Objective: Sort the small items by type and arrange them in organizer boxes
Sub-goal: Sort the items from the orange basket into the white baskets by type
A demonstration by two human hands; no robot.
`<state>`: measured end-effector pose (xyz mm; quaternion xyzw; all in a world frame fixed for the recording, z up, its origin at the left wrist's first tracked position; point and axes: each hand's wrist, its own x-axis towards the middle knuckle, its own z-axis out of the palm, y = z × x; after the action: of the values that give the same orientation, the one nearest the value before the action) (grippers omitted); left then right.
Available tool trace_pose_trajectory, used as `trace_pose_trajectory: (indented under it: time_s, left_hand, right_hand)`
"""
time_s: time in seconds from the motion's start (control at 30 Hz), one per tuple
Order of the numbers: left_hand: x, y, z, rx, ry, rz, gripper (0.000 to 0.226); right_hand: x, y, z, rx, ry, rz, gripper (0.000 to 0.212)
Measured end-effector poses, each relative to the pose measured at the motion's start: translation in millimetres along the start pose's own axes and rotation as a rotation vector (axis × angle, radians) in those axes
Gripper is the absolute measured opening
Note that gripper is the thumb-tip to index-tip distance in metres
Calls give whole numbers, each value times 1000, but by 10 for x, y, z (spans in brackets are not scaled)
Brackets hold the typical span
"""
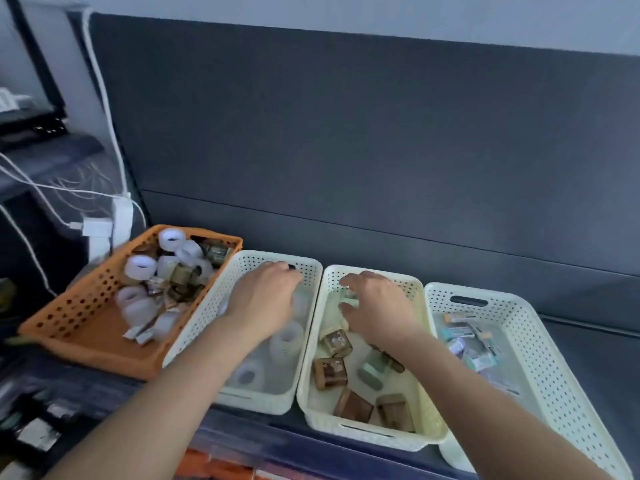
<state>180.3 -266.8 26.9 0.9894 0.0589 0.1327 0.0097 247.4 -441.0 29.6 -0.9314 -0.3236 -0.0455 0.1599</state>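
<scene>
Presently, in the head view, the left hand (266,296) is seen lowered into the left cream basket (204,317) over white tape rolls (287,337); whether its fingers grasp anything cannot be told. A pale green item (346,295) is pinched by the right hand (377,306) over the middle cream basket (410,287).

Soft, cool, bluish light is falling evenly over everything, and the scene is looking rather dim. The cream perforated baskets (313,344) are catching the most light, while the dark sofa back (346,133) is soaking it up. Shadows are showing only as faint, diffuse patches beneath the forearms. Motion blur is smearing the left hand (263,299) and the right hand (379,308), hiding how the fingers are lying. It is blurring the clutter (34,434) at lower left most heavily. The wide lens is bowing the sofa seams and stretching the rightmost basket (561,386) towards the edge.
</scene>
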Motion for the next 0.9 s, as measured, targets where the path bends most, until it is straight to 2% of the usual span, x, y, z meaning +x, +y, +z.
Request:
trace_pose_trajectory:
  time_s: [0.3,0.5,0.67,0.9]
  left_hand:
    - [-459,-1732,-109,104,-91,-182,29]
    - [-573,-2591,116,84,-179,-209,24]
    - [-463,-2844,256,22,-190,-151,45]
    - [-259,-2970,347,13,-132,-121,22]
  right_hand:
    - [687,-1564,675,106,-86,-237,36]
    - [1093,-2206,1172,91,-106,-256,35]
    - [1324,-2377,1459,-26,-91,-224,46]
    - [1455,-2383,1577,-64,-120,-174,47]
